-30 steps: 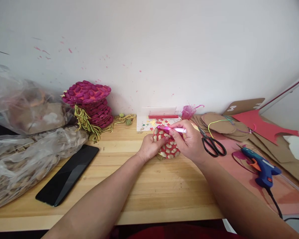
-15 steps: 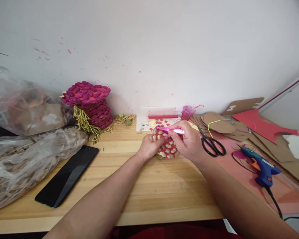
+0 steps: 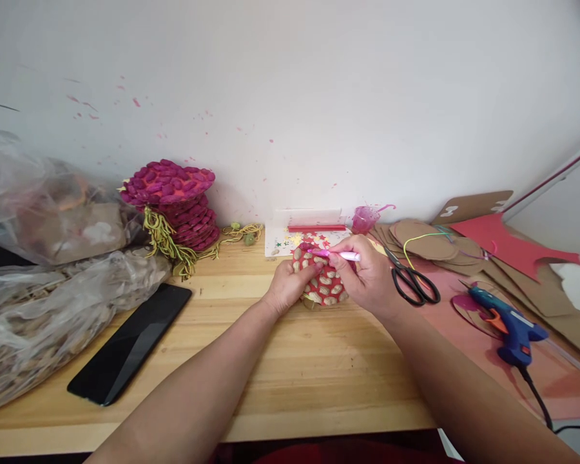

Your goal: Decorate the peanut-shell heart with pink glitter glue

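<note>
My left hand point(image 3: 287, 287) is closed on the left edge of a red disc covered with peanuts point(image 3: 329, 289), its thumb lying over the top. The disc is tilted up off the wooden table. Most peanuts on it are plain tan; a few along its far edge look magenta. In my right hand point(image 3: 367, 277) is a slim white paintbrush point(image 3: 348, 256) with a pink-stained front part, pinched between thumb and fingers. Its tip meets the disc near the far edge, though the exact contact is too small to make out. A cup of pink paint point(image 3: 365, 219) stands behind my right hand.
A stack of magenta peanut discs point(image 3: 174, 200) with yellow yarn stands left, near plastic bags point(image 3: 53, 316) and a phone point(image 3: 130, 345). Right of my hand lie scissors point(image 3: 413, 283), cardboard circles point(image 3: 423, 240) and a blue glue gun point(image 3: 515, 338). Star confetti covers a white sheet point(image 3: 273, 238).
The brush tip has shifted slightly right and nearer to me on the disc. The disc has turned or tilted a little in my left hand.
</note>
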Demonstrator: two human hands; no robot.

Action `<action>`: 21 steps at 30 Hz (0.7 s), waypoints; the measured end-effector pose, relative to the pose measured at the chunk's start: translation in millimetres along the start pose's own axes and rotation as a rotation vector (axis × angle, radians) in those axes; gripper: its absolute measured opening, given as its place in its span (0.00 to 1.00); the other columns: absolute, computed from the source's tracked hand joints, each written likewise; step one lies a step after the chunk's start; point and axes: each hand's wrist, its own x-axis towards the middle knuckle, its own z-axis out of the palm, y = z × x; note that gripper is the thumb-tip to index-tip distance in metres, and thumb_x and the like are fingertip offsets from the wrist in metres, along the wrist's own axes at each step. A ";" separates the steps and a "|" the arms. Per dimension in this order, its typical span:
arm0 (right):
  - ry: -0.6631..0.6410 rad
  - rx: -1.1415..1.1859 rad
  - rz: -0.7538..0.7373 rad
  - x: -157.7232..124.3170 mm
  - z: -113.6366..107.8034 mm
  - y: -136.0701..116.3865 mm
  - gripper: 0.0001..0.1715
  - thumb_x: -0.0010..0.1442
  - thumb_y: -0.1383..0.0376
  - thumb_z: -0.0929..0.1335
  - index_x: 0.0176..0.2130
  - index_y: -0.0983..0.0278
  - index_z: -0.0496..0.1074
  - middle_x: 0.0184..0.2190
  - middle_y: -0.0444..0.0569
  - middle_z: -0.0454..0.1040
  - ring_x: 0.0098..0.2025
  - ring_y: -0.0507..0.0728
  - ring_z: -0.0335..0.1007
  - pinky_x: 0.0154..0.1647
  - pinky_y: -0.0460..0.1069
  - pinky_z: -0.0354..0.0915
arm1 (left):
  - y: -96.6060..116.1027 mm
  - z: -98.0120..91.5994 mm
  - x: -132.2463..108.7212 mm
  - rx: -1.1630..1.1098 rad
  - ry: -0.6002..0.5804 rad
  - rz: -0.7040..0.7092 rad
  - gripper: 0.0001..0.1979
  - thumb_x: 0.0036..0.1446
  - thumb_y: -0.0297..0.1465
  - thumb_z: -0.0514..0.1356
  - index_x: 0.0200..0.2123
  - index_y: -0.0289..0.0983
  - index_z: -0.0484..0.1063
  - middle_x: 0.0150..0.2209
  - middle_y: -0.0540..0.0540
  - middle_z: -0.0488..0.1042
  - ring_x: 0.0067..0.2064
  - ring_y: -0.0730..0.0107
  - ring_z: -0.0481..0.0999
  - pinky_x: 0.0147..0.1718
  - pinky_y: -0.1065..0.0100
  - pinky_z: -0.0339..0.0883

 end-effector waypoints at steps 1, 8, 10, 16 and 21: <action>0.015 0.010 0.006 0.4 -0.5 -0.5 0.01 0.67 0.67 0.68 0.40 0.60 0.71 0.34 0.46 0.75 0.37 0.55 0.72 0.38 0.50 0.66 | -0.3 0.0 0.1 -0.011 -0.006 -0.002 0.24 0.39 0.48 0.76 0.32 0.34 0.81 0.31 0.43 0.84 0.32 0.60 0.82 0.36 0.63 0.75; -0.024 0.003 0.002 -0.6 1.1 0.3 0.02 0.66 0.68 0.68 0.40 0.59 0.71 0.34 0.46 0.76 0.37 0.56 0.73 0.38 0.51 0.67 | 0.8 1.0 -1.3 0.014 -0.038 -0.016 0.23 0.39 0.48 0.76 0.29 0.34 0.80 0.28 0.43 0.83 0.29 0.61 0.81 0.32 0.64 0.75; -0.033 -0.017 -0.008 -1.3 1.8 1.3 0.03 0.66 0.68 0.68 0.41 0.59 0.71 0.35 0.46 0.76 0.38 0.56 0.73 0.38 0.51 0.67 | -0.2 0.5 -0.8 0.014 -0.039 -0.012 0.23 0.40 0.47 0.76 0.29 0.34 0.80 0.28 0.43 0.83 0.29 0.60 0.81 0.32 0.64 0.75; -0.036 -0.072 -0.034 1.3 -1.4 0.4 0.03 0.66 0.68 0.68 0.39 0.59 0.71 0.34 0.47 0.76 0.38 0.57 0.72 0.40 0.53 0.67 | -1.4 -0.4 1.4 -0.025 -0.010 -0.007 0.21 0.41 0.45 0.76 0.31 0.34 0.81 0.30 0.43 0.83 0.30 0.60 0.82 0.34 0.64 0.75; -0.030 -0.047 -0.041 1.2 -1.2 0.6 0.03 0.66 0.68 0.68 0.41 0.59 0.71 0.35 0.47 0.76 0.38 0.57 0.73 0.39 0.53 0.68 | -2.0 -0.8 1.5 -0.012 -0.020 -0.015 0.22 0.40 0.46 0.76 0.30 0.34 0.80 0.29 0.44 0.83 0.29 0.61 0.81 0.32 0.64 0.75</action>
